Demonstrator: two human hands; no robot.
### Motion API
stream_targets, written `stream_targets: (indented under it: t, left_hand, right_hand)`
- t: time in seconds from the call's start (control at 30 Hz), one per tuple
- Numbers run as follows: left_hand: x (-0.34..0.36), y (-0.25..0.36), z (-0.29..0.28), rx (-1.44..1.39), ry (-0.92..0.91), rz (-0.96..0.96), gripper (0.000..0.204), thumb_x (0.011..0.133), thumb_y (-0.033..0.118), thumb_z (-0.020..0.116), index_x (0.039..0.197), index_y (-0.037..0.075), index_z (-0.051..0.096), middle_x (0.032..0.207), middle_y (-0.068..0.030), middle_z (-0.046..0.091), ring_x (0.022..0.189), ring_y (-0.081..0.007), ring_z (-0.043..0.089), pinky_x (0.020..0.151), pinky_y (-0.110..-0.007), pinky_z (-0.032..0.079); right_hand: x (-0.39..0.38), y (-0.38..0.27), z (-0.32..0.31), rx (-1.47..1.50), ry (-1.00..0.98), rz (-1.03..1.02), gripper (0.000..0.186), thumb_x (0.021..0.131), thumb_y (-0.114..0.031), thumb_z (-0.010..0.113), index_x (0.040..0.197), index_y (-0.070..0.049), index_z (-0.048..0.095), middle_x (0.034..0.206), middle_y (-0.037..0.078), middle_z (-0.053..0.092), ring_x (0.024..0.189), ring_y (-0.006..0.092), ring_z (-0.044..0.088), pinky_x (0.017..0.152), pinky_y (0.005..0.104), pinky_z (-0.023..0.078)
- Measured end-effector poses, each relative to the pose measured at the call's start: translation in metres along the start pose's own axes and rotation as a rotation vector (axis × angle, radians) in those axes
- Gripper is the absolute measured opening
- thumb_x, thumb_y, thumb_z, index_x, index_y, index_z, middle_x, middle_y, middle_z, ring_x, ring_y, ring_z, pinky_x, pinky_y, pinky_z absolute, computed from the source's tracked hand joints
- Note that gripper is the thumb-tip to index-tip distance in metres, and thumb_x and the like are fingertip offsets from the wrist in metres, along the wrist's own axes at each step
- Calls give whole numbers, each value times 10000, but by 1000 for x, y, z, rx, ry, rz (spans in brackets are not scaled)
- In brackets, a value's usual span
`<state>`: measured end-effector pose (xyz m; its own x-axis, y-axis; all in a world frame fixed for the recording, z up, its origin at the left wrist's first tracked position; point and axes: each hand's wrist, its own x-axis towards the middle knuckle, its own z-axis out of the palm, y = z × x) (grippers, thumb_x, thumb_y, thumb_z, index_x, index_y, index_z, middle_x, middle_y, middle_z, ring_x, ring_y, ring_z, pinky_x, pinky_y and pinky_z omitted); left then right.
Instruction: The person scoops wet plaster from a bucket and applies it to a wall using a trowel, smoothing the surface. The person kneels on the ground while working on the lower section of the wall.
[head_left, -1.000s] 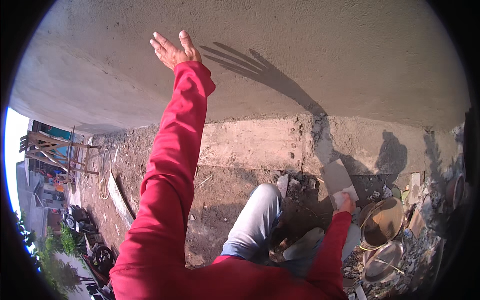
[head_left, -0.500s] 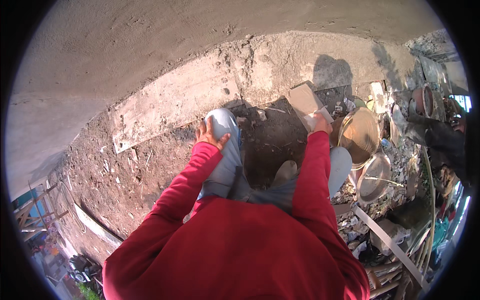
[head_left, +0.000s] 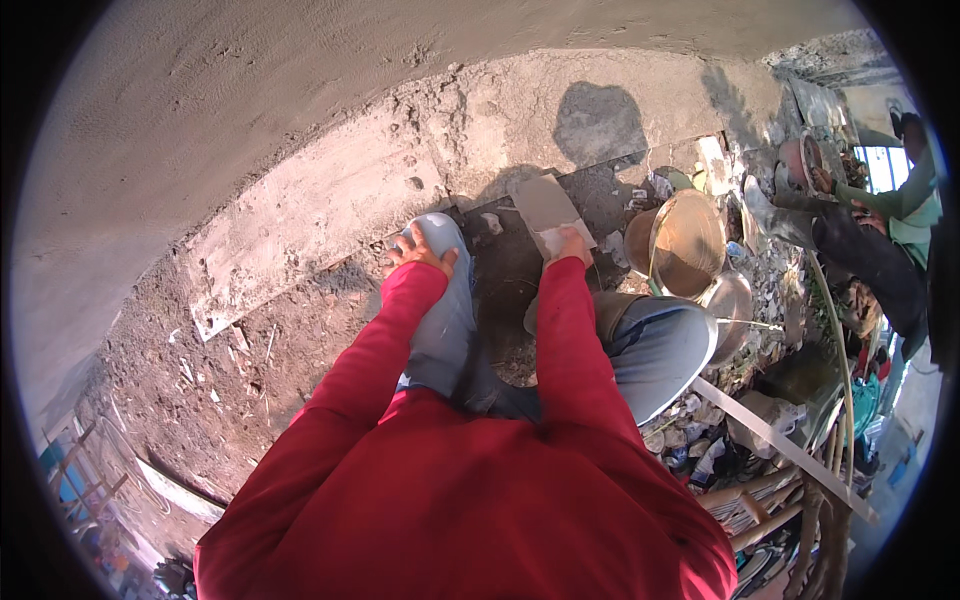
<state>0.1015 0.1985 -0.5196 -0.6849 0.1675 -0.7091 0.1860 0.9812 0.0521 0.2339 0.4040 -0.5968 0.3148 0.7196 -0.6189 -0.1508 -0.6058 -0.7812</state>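
My left hand (head_left: 420, 254) rests with fingers apart on the left knee (head_left: 436, 310) of my pale jeans. In my right hand (head_left: 568, 243) is a flat, grey rectangular board (head_left: 536, 203), gripped at its near end, above the dirt beside the footing. The plastered wall (head_left: 260, 110) rises ahead of me over a rough concrete ledge (head_left: 300, 200). Just right of the board stand a worn round basin (head_left: 695, 240) and another round pan (head_left: 733, 315). My right knee (head_left: 665, 350) is bent between my right arm and these vessels.
At the far right a person (head_left: 905, 230) in a green sleeve and dark trousers sits near a reddish bucket (head_left: 800, 160). Rubble, sticks and a pale plank (head_left: 770, 440) lie at my right. A wooden frame (head_left: 85, 465) and coiled hose are at the far left.
My left hand has come down from the wall onto my knee. My right hand and board have shifted left in the view. My right knee and the other person show more.
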Motion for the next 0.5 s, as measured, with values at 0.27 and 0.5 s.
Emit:
stream_targets:
  t: [0.27,0.5]
  left_hand:
    - [28,-1,-4,-45,44,-80,969,783,641,565,1498,176,103,1522,-167,185,1394,-371,195,1113,-521,207]
    - [45,-2,-6,-21,98,-141,957,779,630,570,1493,171,127,1513,-197,204,1388,-401,197,1105,-517,229]
  right_hand:
    - [48,52,5,8,125,112,495,575,-77,746,1029,52,596,1049,117,621,864,237,602,752,391,501]
    - [35,43,51,-10,19,140,536,645,-129,837,1099,25,597,1115,146,617,916,246,607,771,391,525]
